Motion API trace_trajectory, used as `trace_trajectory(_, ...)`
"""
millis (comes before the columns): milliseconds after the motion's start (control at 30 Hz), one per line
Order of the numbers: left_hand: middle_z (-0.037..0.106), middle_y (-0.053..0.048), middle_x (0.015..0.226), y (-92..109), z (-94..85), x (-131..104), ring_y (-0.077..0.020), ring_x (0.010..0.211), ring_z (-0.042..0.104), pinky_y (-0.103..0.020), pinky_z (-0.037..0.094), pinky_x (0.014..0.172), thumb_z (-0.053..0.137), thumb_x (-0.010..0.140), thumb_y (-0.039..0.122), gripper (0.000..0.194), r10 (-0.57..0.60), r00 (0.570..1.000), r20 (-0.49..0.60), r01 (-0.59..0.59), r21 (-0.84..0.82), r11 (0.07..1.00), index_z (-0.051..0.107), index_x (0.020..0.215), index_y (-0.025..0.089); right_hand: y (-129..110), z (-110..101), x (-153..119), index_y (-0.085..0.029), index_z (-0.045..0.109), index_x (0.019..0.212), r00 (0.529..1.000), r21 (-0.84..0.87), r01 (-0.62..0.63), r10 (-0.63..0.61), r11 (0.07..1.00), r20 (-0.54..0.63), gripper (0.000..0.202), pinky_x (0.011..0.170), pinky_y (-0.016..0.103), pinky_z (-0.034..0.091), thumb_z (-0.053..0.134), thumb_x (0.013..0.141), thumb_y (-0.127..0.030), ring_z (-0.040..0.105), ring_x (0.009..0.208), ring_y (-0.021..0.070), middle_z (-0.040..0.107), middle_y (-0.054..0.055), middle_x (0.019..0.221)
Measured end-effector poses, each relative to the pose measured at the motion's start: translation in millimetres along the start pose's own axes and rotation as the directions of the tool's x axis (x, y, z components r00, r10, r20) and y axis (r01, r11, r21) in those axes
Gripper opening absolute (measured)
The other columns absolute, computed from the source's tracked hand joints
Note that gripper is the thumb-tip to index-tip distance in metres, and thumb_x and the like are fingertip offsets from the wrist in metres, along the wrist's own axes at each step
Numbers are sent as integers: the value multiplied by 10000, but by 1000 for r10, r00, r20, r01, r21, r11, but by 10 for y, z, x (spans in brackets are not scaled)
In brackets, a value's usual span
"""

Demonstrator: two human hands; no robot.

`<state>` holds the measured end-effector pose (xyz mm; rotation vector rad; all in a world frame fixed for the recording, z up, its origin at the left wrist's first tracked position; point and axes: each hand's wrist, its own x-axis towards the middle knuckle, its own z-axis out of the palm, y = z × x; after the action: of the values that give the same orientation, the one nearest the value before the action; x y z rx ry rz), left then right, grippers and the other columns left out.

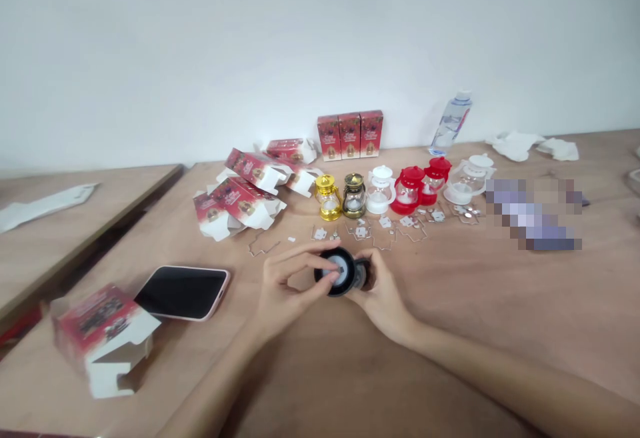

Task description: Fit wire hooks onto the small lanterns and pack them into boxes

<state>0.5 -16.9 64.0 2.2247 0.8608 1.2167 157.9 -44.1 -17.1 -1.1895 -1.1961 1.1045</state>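
Over the middle of the tan wood-look worktop, a small black lantern is held between two bare hands, tipped so that its round base, with a pale grey disc set inside the black rim, faces up towards the head camera. The left hand meets this base from the side of the worktop's left edge: its thumb tip lies on the disc, a bent finger reaches the disc from above, and another finger stretches to the top of the rim. A gap shows between that thumb and the fingers, and whether they pinch any part cannot be told. The right hand is closed around the lantern's body from the other side, its finger ends partly hidden behind it. Both forearms slant inward from the near side, wrists low, hands angled towards each other. Beyond the hands, towards the far edge, stand six gold, bronze, white and red lanterns in a row, with thin bent wires and small white pieces in front. Nearer the left edge lie a black-screened smartphone with a pink rim and an opened red-and-white cardboard box.
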Motion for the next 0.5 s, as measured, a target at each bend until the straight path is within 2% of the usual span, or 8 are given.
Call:
trace_trajectory(267, 721, -63, 962, -4, -17, -25, -167, 850, 684, -268, 550, 780, 676, 740, 146, 56, 3, 999, -32, -2, 41, 999, 673, 696, 179, -20, -10, -1, -221, 452, 907, 1000, -41, 2, -2, 999, 7, 394, 693, 283, 430, 738, 643, -283, 550, 767, 158, 578, -11, 843)
trace_trajectory(500, 724, -44, 914, 64, -6, -25, -182, 826, 680, -301, 548, 769, 652, 727, 164, 107, -98, 993, -69, 104, 104, 989, 651, 626, 196, -38, -2, 0, -217, 465, 891, 1000, -73, -10, 9, 997, -15, 401, 676, 289, 438, 749, 631, -328, 551, 753, 166, 588, 0, 839)
